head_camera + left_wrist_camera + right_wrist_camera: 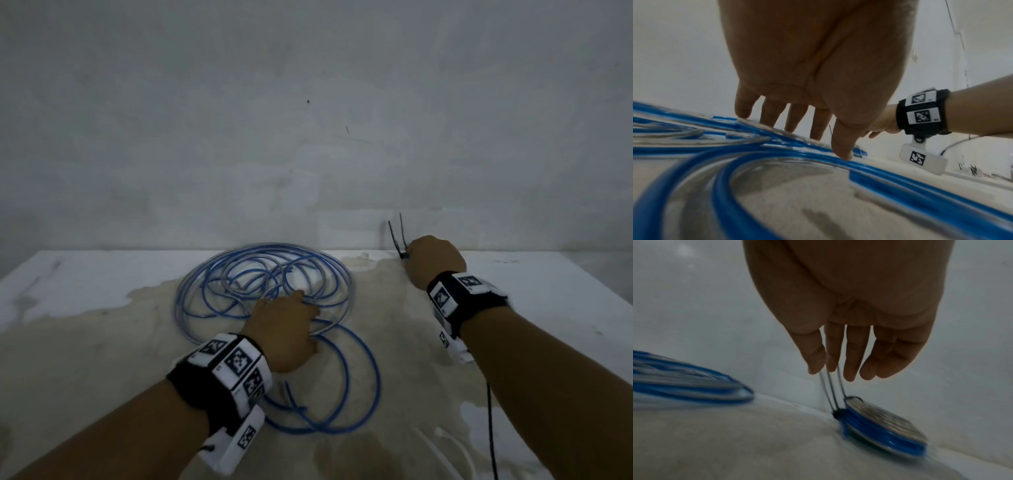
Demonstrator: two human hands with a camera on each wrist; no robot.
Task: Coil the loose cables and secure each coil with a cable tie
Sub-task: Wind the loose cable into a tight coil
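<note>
A loose blue and clear cable (212,284) lies in wide, untidy loops on the table (102,359). My left hand (301,301) rests flat on the near side of the loops, and in the left wrist view its straight fingers (818,126) touch the cable (735,155). My right hand (411,253) is at the back of the table by the wall. In the right wrist view the right hand (830,369) pinches the tails of black cable ties (830,394) fastened to a small, tightly wound blue coil (879,426). The tie tails (397,236) stick up past the hand; the head view hides the coil.
A grey wall (308,120) stands right behind the table. A thin black wire (490,428) runs along the table under my right forearm. Pale thin strips (445,442) lie near the front right. The tabletop is worn, with white patches at both sides.
</note>
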